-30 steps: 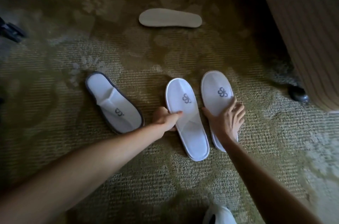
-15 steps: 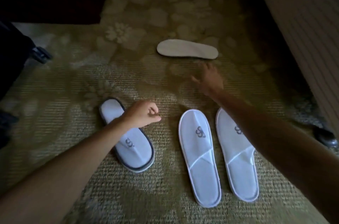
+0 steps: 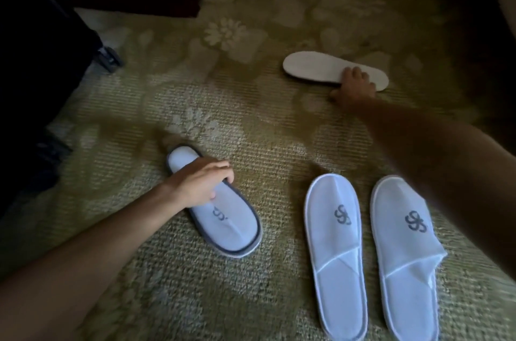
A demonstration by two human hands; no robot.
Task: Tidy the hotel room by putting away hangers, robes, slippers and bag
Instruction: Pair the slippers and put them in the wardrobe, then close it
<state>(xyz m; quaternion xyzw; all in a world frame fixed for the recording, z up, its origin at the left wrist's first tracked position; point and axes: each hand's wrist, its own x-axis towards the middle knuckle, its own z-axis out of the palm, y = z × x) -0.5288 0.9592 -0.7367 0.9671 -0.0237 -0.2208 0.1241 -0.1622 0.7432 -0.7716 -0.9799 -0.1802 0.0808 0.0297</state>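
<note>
Several white hotel slippers lie on the patterned green carpet. My left hand grips the grey-trimmed slipper at its heel end, fingers curled over its edge. My right hand reaches far forward and grips the near edge of an upturned slipper lying sole up. Two white-trimmed slippers, one beside the other, lie side by side at the lower right, logos up; my right forearm crosses above the right one.
A dark wheeled suitcase stands at the left, one wheel on the carpet. Dark furniture fills the top left. A shadowed bed side runs along the upper right edge.
My left hand dropped from a loose fist onto the grey-trimmed slipper and took hold. My right hand reached further forward and landed on the upturned slipper. The paired slippers lie released.
</note>
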